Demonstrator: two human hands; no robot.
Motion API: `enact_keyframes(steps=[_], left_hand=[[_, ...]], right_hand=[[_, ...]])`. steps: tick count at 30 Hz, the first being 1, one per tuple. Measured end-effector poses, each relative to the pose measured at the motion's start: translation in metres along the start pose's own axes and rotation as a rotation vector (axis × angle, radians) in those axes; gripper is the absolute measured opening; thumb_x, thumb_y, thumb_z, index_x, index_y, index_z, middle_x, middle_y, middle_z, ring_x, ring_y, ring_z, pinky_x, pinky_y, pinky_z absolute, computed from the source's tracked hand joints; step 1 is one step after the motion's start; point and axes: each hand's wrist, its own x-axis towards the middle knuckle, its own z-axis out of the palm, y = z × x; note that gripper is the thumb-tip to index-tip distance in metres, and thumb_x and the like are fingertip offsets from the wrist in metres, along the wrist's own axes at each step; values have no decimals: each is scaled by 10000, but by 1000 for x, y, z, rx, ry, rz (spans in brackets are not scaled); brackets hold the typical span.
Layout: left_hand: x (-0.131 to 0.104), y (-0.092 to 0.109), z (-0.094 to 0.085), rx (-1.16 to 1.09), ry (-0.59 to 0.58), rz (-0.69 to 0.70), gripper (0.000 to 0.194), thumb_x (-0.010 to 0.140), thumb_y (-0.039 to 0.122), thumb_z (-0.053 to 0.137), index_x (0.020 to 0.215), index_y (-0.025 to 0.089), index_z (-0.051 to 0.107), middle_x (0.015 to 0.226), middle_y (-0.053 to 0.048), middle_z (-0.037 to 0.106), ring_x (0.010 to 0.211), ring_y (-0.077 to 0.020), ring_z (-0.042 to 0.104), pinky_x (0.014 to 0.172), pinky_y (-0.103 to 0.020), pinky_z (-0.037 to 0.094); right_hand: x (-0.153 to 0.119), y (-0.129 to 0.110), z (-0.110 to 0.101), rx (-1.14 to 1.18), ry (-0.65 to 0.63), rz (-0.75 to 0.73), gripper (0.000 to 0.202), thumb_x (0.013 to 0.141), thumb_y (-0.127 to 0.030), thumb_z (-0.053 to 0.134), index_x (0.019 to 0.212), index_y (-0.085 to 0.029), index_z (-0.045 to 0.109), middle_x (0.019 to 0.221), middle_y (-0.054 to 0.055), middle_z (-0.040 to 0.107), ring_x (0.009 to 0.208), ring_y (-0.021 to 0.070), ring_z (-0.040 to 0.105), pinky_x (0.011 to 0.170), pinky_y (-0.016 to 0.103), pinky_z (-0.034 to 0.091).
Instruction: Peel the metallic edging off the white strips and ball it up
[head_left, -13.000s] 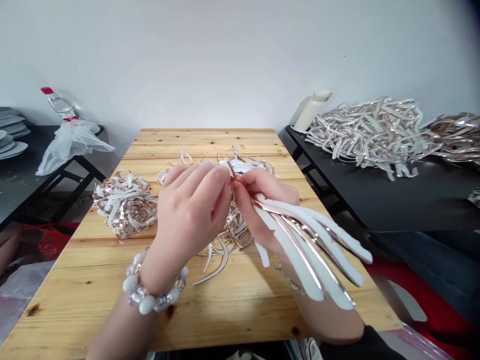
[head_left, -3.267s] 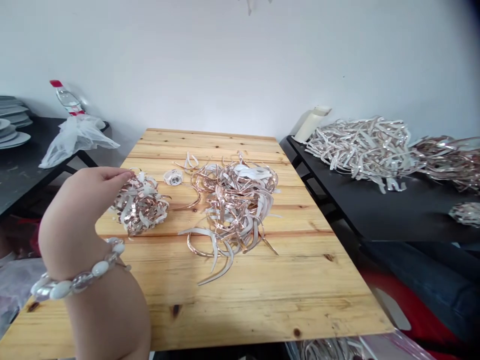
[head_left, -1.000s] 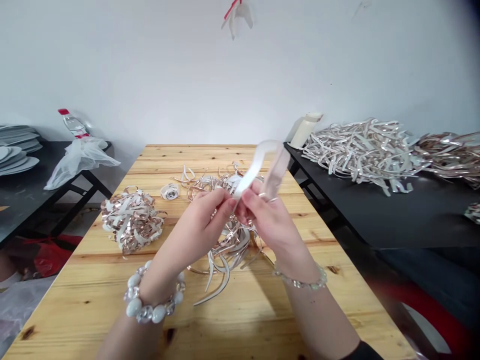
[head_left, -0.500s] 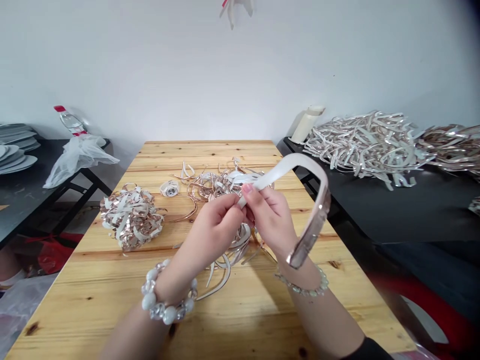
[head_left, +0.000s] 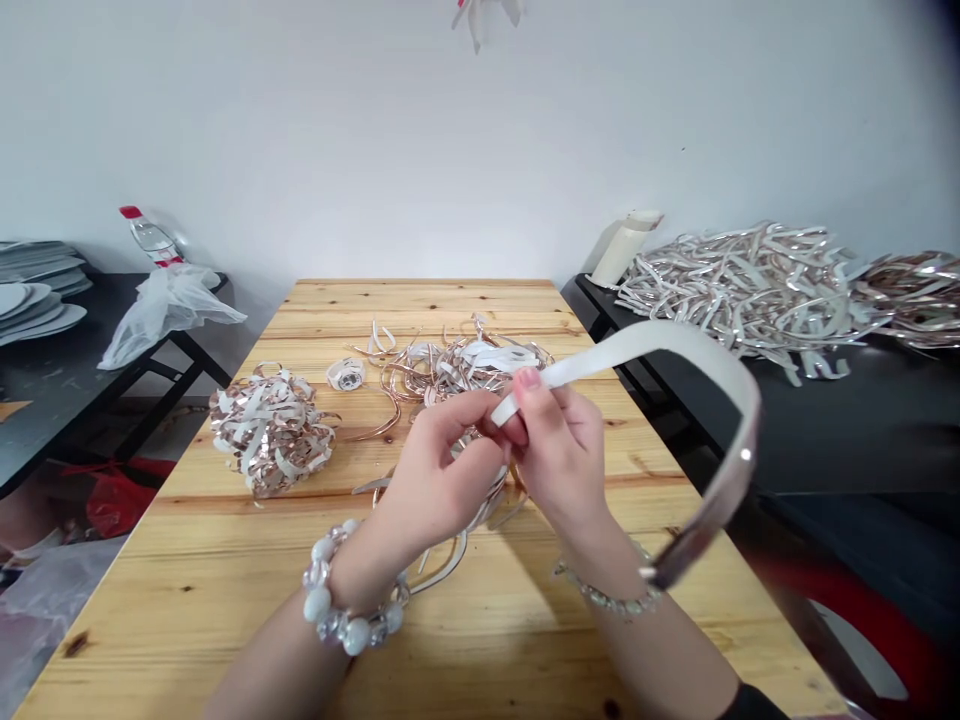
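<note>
My right hand point(head_left: 559, 450) pinches a long pale strip point(head_left: 637, 342) near its end, thumb on top. The strip is white along its near part, arches to the right, then hangs down with a shiny rose-gold stretch beside my right wrist. My left hand point(head_left: 450, 465) is closed, its curled fingers against the strip's short free end; its fingertips are partly hidden, and I cannot make out what they grip. Under and behind both hands lies a loose tangle of white and rose-gold strips point(head_left: 442, 365) on the wooden table point(head_left: 225, 600).
A curly bunch of cut strips point(head_left: 274, 430) and a white watch-like item point(head_left: 346, 374) lie on the left. Heaped strips point(head_left: 742, 285) and a cream cylinder point(head_left: 624, 248) are on the right black table point(head_left: 825, 430). Far left are stacked grey discs point(head_left: 37, 315) and a bottle point(head_left: 154, 240).
The strip has swung out to the right, its arch now wider. Its short end shows more clear of my left thumb. Both hands appear slightly further right and lower.
</note>
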Motion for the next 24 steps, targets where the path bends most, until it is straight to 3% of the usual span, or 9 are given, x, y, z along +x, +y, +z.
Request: enact_keyframes(steps=[3, 6, 10, 14, 17, 20, 24], left_hand=[[0, 2, 0, 37, 10, -18, 151, 776, 185, 478, 634, 161, 521, 609, 31, 500, 616, -94, 456, 595, -215, 386], [0, 1, 2, 87, 56, -26, 213, 801, 207, 456, 595, 164, 493, 579, 27, 477, 588, -94, 429, 558, -217, 367], [0, -2, 4, 109, 84, -50, 193, 758, 157, 424, 567, 173, 440, 543, 38, 413, 543, -90, 376, 505, -219, 321], [0, -5, 4, 98, 134, -61, 221, 759, 126, 403, 544, 173, 421, 515, 43, 400, 514, -83, 359, 494, -219, 301], [2, -4, 0, 62, 20, -50, 185, 757, 89, 414, 614, 163, 506, 593, 27, 510, 578, -89, 451, 553, -211, 369], [4, -2, -4, 53, -109, -19, 138, 826, 153, 470, 722, 163, 561, 699, 11, 569, 675, -104, 515, 641, -218, 418], [6, -3, -4, 102, -69, 2, 280, 908, 275, 429, 674, 162, 534, 662, 3, 539, 672, -115, 498, 639, -228, 416]], right_hand=[[1, -1, -6, 83, 11, -2, 446, 890, -437, 544, 523, -202, 453, 445, -39, 420, 402, 90, 386, 388, 241, 294], [0, 0, -8, -11, 14, -59, 447, 900, -436, 529, 529, -192, 479, 451, -37, 446, 408, 84, 377, 393, 237, 275], [-2, 0, -6, -210, 21, -134, 506, 906, -438, 512, 482, -188, 392, 442, -41, 368, 420, 80, 321, 411, 248, 246], [-4, -2, -2, -145, 27, -43, 502, 886, -489, 516, 496, -202, 387, 452, -35, 372, 426, 90, 343, 407, 250, 272], [-1, -4, -2, 21, 51, 75, 480, 844, -523, 569, 513, -208, 420, 439, -35, 406, 411, 96, 387, 385, 242, 291], [4, -5, -7, 66, 39, 87, 486, 831, -521, 591, 496, -204, 436, 424, -36, 413, 387, 88, 377, 373, 240, 293], [5, -5, -11, -22, 30, 22, 497, 862, -506, 556, 479, -202, 466, 423, -18, 442, 394, 97, 403, 380, 250, 305]])
